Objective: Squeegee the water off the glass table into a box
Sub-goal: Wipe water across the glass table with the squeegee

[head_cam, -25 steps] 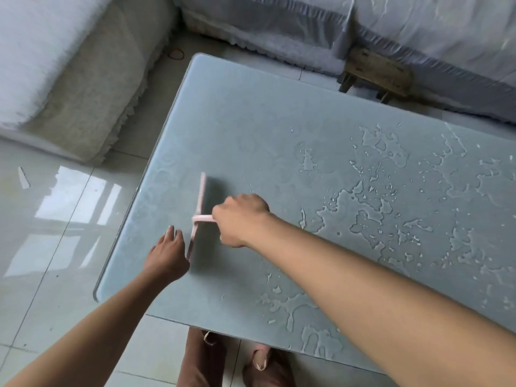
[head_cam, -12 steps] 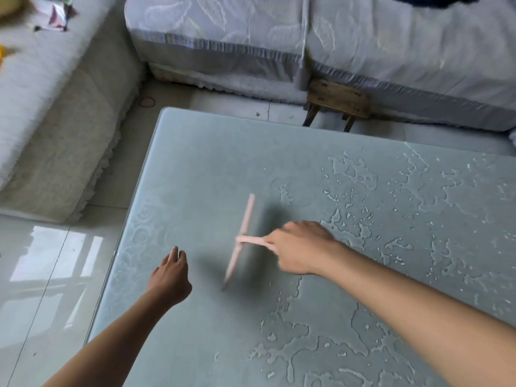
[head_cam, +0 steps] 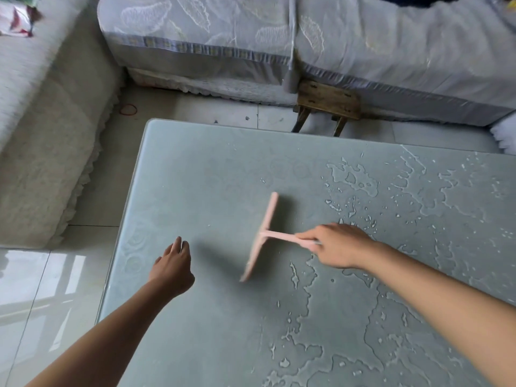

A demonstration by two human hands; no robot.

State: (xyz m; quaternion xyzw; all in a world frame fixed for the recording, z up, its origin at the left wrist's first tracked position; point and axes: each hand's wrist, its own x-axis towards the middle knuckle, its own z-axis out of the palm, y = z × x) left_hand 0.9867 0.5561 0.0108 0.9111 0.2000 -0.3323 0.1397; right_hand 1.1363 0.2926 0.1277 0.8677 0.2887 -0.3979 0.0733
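One cream fleece cover (head_cam: 50, 163) drapes furniture at far left. Below it, glossy floor tiles (head_cam: 30, 277) with window glare. Red rubber band (head_cam: 121, 109) lies on the floor beyond the worktop's far left corner.

Glass worktop (head_cam: 195, 169): frosted grey-green, left part looks dry.

Left grip (head_cam: 173, 266): over the dry glass near the left edge, fingers together and loosely extended, holding nothing. Cannot tell whether it touches the glass.

Pink squeegee (head_cam: 264, 234): just right of the left grip, apart from it. T-shaped, blade running near-to-far, blurred. Sits at the boundary of dry glass and wet. Shadow falls close beside the blade; contact with the glass not clear.

Right grip (head_cam: 335, 245): fingers curled round the squeegee handle, knuckles up.

Water (head_cam: 354, 178): ragged pools and scattered beads over the right half of the worktop, running to the near edge.

Beyond the far edge, a small wooden stool (head_cam: 326, 103) sits partly under a grey leaf-print cover (head_cam: 363, 37).
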